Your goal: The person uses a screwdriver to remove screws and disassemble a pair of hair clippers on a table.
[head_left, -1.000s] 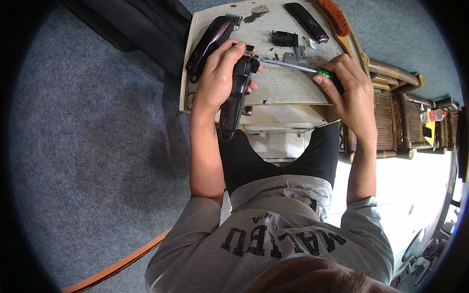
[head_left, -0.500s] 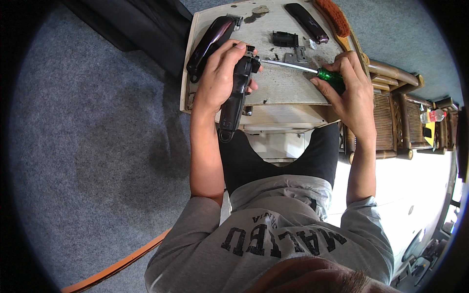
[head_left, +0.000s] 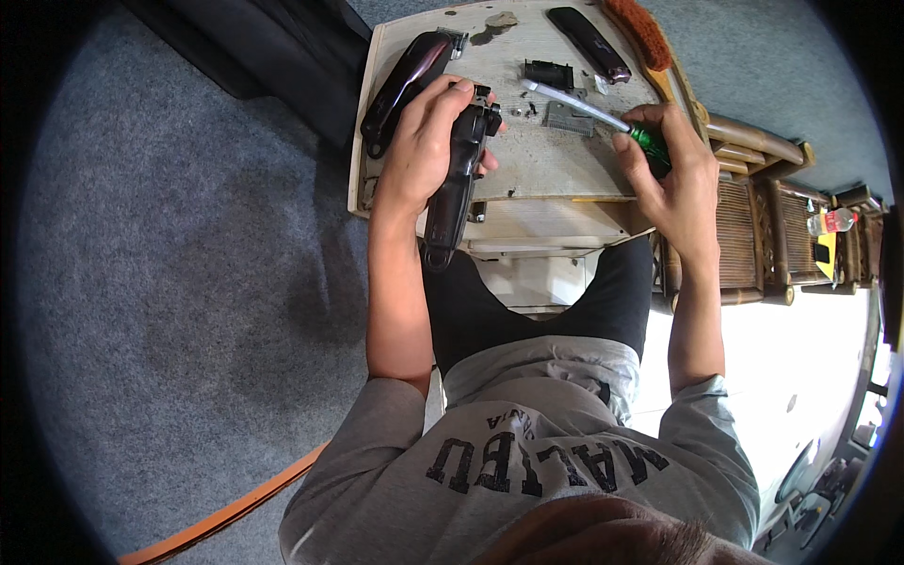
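My left hand (head_left: 426,141) is closed around a black hair clipper body (head_left: 456,179), its narrow end pointing back toward my lap. In my right hand (head_left: 676,179) is a screwdriver (head_left: 648,143) with a green handle; its metal shaft slants up and left over the tabletop, the tip apart from the clipper. Beneath the shaft lies a toothed metal clipper blade (head_left: 569,119). Several tiny dark bits, perhaps screws, are scattered left of the blade. A black plastic part (head_left: 549,74) and a dark glossy cover (head_left: 589,43) rest farther back.
A second dark clipper (head_left: 411,87) lies at the left of the small wooden table (head_left: 527,179). A brush with reddish bristles (head_left: 642,34) lies along the right edge. Bamboo furniture (head_left: 753,221) stands to the right, with a plastic bottle (head_left: 832,222) on it. Dark cloth hangs at upper left.
The screwdriver tip has come away from the clipper, swinging up and to the right, and its shaft now tilts more. My left hand and the clipper have hardly moved.
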`<state>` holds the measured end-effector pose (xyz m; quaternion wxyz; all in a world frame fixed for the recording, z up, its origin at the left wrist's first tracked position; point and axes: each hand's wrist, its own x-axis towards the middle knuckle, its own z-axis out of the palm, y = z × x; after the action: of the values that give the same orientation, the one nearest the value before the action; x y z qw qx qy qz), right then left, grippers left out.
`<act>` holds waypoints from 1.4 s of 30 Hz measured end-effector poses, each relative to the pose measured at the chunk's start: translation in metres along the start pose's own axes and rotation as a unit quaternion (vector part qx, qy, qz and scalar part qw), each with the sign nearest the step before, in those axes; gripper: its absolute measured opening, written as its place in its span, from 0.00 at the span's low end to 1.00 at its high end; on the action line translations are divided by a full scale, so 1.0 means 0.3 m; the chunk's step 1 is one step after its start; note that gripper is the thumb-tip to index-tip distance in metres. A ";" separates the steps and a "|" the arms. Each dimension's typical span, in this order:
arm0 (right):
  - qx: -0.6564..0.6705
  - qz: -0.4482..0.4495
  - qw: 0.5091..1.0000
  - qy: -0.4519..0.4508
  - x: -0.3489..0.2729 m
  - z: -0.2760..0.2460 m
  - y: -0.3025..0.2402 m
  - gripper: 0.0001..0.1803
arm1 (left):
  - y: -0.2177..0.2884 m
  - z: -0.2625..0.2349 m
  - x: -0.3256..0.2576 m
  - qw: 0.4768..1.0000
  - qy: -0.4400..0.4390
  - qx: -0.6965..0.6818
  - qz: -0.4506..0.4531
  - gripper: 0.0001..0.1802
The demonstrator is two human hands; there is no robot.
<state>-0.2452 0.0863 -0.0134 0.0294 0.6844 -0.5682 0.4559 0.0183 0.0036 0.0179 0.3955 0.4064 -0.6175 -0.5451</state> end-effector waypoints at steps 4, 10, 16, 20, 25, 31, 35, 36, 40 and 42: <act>0.086 0.037 0.996 0.012 0.032 0.027 -0.043 0.19 | 0.000 -0.002 -0.001 1.000 0.008 -0.010 -0.012 0.22; 0.168 0.078 0.980 -0.074 0.094 0.151 -0.197 0.22 | -0.016 -0.015 -0.008 0.998 0.005 -0.058 0.011 0.18; 0.182 0.084 0.978 -0.065 0.091 0.235 -0.243 0.19 | -0.026 -0.037 -0.023 0.998 -0.002 -0.066 0.018 0.18; 0.188 0.084 0.975 -0.081 0.094 0.234 -0.249 0.18 | -0.027 -0.047 -0.025 0.998 0.003 -0.059 -0.003 0.22; 0.215 0.068 0.973 -0.043 0.084 0.247 -0.234 0.14 | -0.027 -0.039 -0.023 0.998 0.000 -0.057 0.008 0.20; 0.249 0.101 0.962 0.052 0.066 0.254 -0.221 0.13 | -0.023 -0.039 -0.023 0.999 -0.013 -0.042 0.014 0.18; 0.285 0.144 0.939 0.126 0.080 0.178 -0.184 0.13 | -0.011 -0.034 -0.023 1.000 -0.008 -0.029 0.005 0.19; 0.256 0.149 0.946 0.132 0.083 0.140 -0.166 0.12 | -0.012 -0.035 -0.024 0.999 -0.011 -0.031 0.005 0.19; 0.183 0.193 0.960 0.093 0.113 0.052 -0.065 0.14 | -0.012 -0.033 -0.024 0.999 -0.012 -0.030 0.011 0.20; 0.123 0.127 0.984 0.027 0.116 0.056 -0.030 0.18 | -0.009 -0.034 -0.025 0.999 -0.008 -0.043 0.006 0.21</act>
<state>-0.2303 0.0540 0.0040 -0.0974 0.5926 -0.5889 0.5409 0.0307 0.0068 0.0157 0.4111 0.3810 -0.5994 -0.5715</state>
